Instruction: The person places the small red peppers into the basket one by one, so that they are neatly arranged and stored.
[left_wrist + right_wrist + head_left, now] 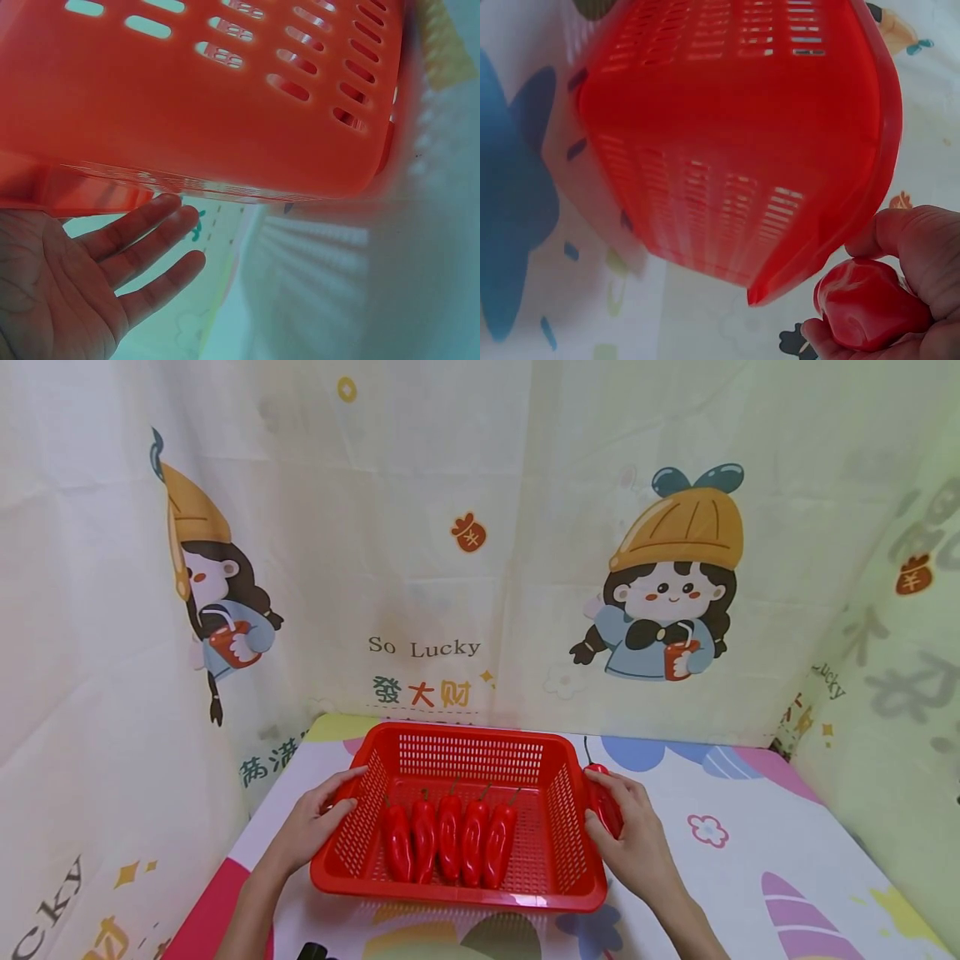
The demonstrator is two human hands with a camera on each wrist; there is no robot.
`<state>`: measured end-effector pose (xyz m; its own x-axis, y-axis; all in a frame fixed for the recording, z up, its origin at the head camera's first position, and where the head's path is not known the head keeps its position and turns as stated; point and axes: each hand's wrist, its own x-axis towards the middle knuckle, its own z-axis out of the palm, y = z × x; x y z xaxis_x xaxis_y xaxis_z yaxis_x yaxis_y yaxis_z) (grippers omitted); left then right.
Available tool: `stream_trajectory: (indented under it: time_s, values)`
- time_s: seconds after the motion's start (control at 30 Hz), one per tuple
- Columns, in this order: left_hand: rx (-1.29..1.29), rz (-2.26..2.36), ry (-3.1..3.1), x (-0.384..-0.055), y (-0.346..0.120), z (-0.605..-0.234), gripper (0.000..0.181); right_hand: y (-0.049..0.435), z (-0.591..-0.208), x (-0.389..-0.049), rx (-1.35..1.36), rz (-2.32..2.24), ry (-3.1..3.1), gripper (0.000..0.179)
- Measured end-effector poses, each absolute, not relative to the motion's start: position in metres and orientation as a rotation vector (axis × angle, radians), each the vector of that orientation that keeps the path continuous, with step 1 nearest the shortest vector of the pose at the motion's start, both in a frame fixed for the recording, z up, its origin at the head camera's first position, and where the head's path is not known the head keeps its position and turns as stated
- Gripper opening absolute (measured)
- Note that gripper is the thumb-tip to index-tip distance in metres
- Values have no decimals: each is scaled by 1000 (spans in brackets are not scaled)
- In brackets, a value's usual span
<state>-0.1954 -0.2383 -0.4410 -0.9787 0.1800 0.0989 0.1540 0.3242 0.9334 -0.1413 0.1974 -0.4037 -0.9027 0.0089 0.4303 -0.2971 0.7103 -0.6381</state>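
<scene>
A red plastic basket (558,902) with slotted walls stands on the table in the head view. Several glossy red chili peppers (448,839) lie side by side in it, stems pointing away from me. At the basket's left end is my left hand (318,822), thumb and index fingertip at the rim. Its other fingers (150,251) extend nearly straight below the end flange in the left wrist view. Beside the right end, outside the basket, my right hand (633,843) grips another red chili pepper (870,304) between thumb and fingers. Part of that pepper is hidden by the hand.
A patterned cloth (708,868) covers the table. Printed curtains (540,568) rise behind it and at both sides. Part of a small black object (311,951) shows at the bottom edge of the head view, in front of the basket.
</scene>
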Motion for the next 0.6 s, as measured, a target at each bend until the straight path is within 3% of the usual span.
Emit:
stream_trajectory:
  time_s: [0.6]
  values:
    - [324,1784,2532,-196,-239,-440,52,160,-408,-142,242,1054,-2578,64]
